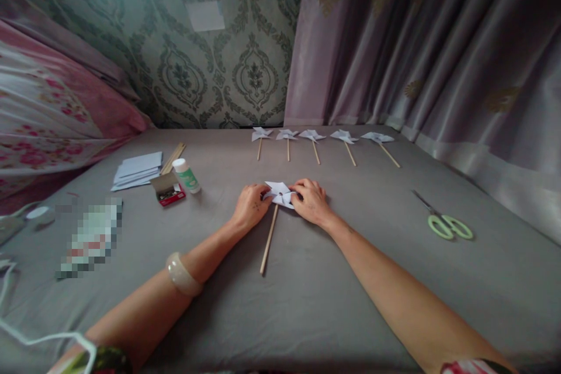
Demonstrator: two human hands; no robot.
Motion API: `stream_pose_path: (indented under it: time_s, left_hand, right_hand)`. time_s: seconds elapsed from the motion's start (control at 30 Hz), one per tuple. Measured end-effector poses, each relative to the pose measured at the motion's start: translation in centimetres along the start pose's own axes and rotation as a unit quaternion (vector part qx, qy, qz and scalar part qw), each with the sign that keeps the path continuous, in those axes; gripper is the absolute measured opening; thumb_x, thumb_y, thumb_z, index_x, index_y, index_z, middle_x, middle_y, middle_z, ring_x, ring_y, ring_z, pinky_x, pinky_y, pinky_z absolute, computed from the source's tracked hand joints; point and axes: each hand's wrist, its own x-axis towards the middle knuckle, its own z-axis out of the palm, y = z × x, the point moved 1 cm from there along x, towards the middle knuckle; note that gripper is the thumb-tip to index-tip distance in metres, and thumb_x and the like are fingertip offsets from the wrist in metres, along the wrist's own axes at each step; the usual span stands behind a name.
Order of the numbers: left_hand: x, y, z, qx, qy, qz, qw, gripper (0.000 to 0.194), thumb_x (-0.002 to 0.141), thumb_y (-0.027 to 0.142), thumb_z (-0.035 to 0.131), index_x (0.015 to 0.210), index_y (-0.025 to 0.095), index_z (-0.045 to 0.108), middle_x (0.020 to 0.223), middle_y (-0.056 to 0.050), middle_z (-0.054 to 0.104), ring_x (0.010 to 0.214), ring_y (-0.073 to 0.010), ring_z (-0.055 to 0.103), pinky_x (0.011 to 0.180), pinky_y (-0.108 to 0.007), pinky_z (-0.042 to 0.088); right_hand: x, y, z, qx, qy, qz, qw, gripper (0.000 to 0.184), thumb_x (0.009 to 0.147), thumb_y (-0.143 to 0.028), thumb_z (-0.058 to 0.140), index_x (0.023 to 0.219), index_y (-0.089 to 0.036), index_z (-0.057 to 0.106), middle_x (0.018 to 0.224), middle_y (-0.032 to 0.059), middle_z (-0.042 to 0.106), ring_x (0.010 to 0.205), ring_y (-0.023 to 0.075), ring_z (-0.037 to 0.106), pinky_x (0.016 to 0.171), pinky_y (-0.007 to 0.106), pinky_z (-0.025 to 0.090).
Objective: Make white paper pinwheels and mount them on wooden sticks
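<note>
A white paper pinwheel (280, 191) lies in the middle of the grey cloth surface, its wooden stick (269, 242) pointing back toward me. At its left edge, my left hand (254, 205) pinches a paper blade between thumb and fingers. The opposite edge is gripped by my right hand (311, 200), fingers curled round the blade. A small dark pin head shows at the pinwheel's centre. The fingertips of both hands are partly hidden by the paper.
Several finished pinwheels (312, 137) lie in a row at the back. To the left are white paper sheets (138, 170), wooden sticks (174, 158), a red box (169, 190) of small metal pieces and a glue stick (187, 176). Green-handled scissors (442, 223) lie right; a white cable (39, 339) runs front left.
</note>
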Motion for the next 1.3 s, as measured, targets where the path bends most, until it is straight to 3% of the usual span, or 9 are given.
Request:
stream_pose_path:
  time_s: [0.47,0.67,0.87,1.07,1.3]
  left_hand:
    - [0.0,0.0,0.2,-0.065,0.002,-0.006,0.998,0.019,0.079,0.019,0.058,0.090,0.015,0.073,0.088,-0.008,0.073,0.076,-0.0181,0.063,0.074,-0.026,0.047]
    - [0.0,0.0,0.0,-0.050,-0.006,-0.002,0.999,0.028,0.076,0.015,0.054,0.096,0.013,0.073,0.092,-0.009,0.072,0.080,-0.0181,0.062,0.076,-0.026,0.046]
    - [-0.4,0.0,-0.6,-0.047,-0.042,0.007,0.998,0.040,0.076,0.030,0.057,0.109,0.011,0.070,0.098,-0.010,0.069,0.083,-0.0202,0.061,0.076,-0.028,0.047]
    - [-0.6,-0.4,-0.5,-0.065,-0.054,0.016,0.996,0.052,0.074,0.044,0.062,0.114,0.011,0.067,0.109,-0.013,0.066,0.091,-0.0226,0.061,0.079,-0.030,0.047]
    - [-0.4,-0.8,-0.2,-0.069,-0.040,0.043,0.996,0.050,0.075,0.048,0.062,0.109,0.012,0.069,0.101,-0.012,0.068,0.087,-0.0227,0.061,0.077,-0.031,0.048]
  right_hand:
    - [-0.2,0.1,0.1,0.025,0.010,-0.010,1.000,0.031,0.084,-0.027,0.049,0.104,-0.027,0.072,0.116,0.0059,0.062,0.109,0.0240,0.048,0.092,0.040,0.033]
    - [0.1,0.2,-0.7,0.029,-0.055,-0.018,0.998,0.037,0.086,-0.025,0.044,0.112,-0.028,0.068,0.124,0.0049,0.059,0.117,0.0244,0.046,0.097,0.041,0.032]
    - [0.6,1.6,-2.0,0.023,-0.144,-0.079,0.986,0.042,0.085,-0.026,0.048,0.125,-0.026,0.060,0.134,0.0069,0.052,0.123,0.0260,0.043,0.104,0.044,0.030]
    - [0.9,2.5,-1.8,0.042,-0.141,-0.115,0.982,0.037,0.088,-0.027,0.051,0.123,-0.024,0.061,0.132,0.0083,0.052,0.122,0.0240,0.045,0.105,0.044,0.030]
    - [0.9,2.5,-1.6,0.038,-0.135,-0.105,0.985,0.035,0.087,-0.028,0.054,0.121,-0.025,0.062,0.131,0.0079,0.053,0.122,0.0258,0.045,0.104,0.047,0.031]
